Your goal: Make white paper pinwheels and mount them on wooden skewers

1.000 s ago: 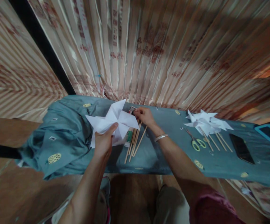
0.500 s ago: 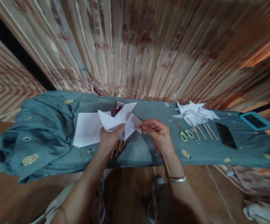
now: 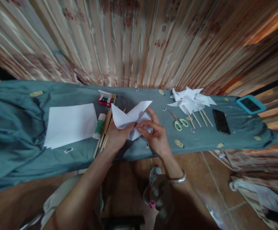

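Desk (image 3: 78, 94) was cloth-covered. Right of the glue stick (image 3: 99, 126), left hand (image 3: 117, 137) and right hand (image 3: 156, 135) both had fingers pinched on a paper pinwheel (image 3: 131, 117), near its centre — probably to stop folds springing. Wooden sticks (image 3: 104, 133) lay alongside the glue stick — presumably for reach.

No legible lettering anywhere.

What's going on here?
A person's left hand holds a white paper pinwheel while the right hand pinches at its centre; anything tiny held there can't be made out. To the left lie wooden sticks, a tube, an open red box and white paper; to the right, scissors, more pinwheels and a phone.
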Tool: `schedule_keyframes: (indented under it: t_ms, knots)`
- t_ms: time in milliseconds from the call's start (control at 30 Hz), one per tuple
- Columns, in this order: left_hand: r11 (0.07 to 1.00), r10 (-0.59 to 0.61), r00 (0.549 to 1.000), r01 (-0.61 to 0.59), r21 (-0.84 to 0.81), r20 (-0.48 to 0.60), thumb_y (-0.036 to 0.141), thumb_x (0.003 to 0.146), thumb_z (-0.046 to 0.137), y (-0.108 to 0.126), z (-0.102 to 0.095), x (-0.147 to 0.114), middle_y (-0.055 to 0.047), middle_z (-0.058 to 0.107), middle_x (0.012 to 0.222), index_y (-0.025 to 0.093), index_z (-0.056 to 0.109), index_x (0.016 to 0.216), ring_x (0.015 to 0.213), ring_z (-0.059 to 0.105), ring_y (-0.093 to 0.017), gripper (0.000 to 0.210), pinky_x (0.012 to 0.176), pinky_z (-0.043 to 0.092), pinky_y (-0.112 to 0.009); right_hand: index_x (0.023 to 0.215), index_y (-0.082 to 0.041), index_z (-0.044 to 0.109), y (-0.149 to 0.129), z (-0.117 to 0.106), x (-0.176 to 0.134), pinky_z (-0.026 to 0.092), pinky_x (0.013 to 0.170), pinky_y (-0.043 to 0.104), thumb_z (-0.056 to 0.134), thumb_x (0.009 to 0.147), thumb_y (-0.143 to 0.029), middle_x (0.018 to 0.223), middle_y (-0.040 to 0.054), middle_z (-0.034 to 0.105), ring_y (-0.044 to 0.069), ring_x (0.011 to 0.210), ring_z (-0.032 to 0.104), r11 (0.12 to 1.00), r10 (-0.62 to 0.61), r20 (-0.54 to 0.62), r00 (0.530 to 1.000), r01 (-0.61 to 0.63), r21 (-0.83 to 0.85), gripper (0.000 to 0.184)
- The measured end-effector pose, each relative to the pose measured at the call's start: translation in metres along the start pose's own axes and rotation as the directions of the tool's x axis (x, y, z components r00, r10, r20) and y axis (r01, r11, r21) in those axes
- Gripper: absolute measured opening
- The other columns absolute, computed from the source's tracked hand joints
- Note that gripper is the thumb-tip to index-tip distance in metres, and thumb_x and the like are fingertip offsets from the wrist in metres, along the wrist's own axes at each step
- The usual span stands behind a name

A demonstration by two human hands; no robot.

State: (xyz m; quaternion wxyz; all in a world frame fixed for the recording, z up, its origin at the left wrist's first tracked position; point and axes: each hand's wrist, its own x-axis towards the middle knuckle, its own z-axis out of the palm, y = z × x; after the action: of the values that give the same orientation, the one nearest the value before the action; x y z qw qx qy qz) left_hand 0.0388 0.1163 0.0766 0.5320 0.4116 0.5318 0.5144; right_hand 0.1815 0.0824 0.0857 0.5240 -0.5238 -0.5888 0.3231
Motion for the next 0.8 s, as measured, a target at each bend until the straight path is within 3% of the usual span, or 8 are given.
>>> schedule_keyframes:
  t_ms: [200, 433, 800]
  knots:
    - [0.997, -0.014, 1.0, 0.013, -0.07, -0.011, 0.029, 0.051, 0.083, -0.005, 0.018, 0.0, -0.005, 0.074, 0.071, 0.012, 0.071, 0.073, 0.065, 0.067, -0.02, 0.03, 0.06, 0.054, -0.029, 0.076, -0.029, 0.074, 0.01, -0.011, 0.003, 0.024, 0.12, 0.046, 0.072, 0.077, -0.022, 0.115, 0.0018, 0.069, 0.023, 0.143, 0.035, 0.991, 0.057, -0.013, 0.998, -0.055, 0.12, 0.007]
    - [0.989, -0.042, 0.999, 0.044, -0.142, 0.02, 0.03, 0.045, 0.084, -0.011, 0.031, 0.002, -0.004, 0.073, 0.072, 0.012, 0.07, 0.074, 0.066, 0.066, -0.019, 0.036, 0.061, 0.054, -0.03, 0.074, -0.028, 0.073, 0.021, -0.02, 0.003, 0.027, 0.118, 0.045, 0.077, 0.073, -0.032, 0.097, 0.0027, 0.073, 0.024, 0.141, 0.038, 0.954, 0.137, -0.017, 0.99, -0.127, 0.27, 0.006]
    - [0.992, -0.05, 0.998, 0.053, -0.114, 0.03, 0.031, 0.048, 0.085, -0.012, 0.033, -0.002, -0.006, 0.075, 0.078, 0.013, 0.072, 0.077, 0.07, 0.067, -0.021, 0.037, 0.065, 0.055, -0.033, 0.074, -0.028, 0.071, 0.026, -0.024, 0.004, 0.035, 0.114, 0.045, 0.078, 0.071, -0.038, 0.108, 0.0018, 0.071, 0.023, 0.14, 0.04, 0.927, 0.192, 0.021, 0.981, -0.189, 0.325, 0.013]
